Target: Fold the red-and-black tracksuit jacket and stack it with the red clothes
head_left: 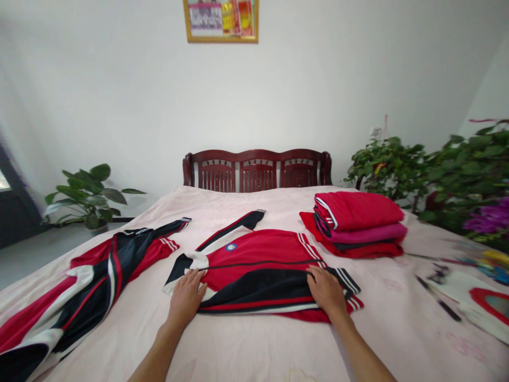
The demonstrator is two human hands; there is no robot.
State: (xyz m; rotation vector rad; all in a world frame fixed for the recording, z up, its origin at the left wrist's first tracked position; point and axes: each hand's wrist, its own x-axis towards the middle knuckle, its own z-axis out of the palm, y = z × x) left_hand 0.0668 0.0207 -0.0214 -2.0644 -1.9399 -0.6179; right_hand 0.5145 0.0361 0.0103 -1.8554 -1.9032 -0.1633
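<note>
A red, navy and white track jacket (254, 249) lies on its side across the bed, its collar to the left and its striped hem to the right. The near sleeve is laid over the jacket's front, while the far sleeve sticks out beyond it. My left hand (189, 292) rests flat near the collar and shoulder, fingers stretched out. Over by the cuff of the near sleeve, my right hand (326, 289) lies with its fingers spread on the cloth. Neither hand grips the fabric.
To the left sprawls another red and navy jacket (115, 270). A stack of folded red clothes (361, 223) sits at the right. Beyond it are a black-handled item (439, 300) and a white item with red trim (473, 297). Potted plants (91, 193) flank the pink sheet (246, 350).
</note>
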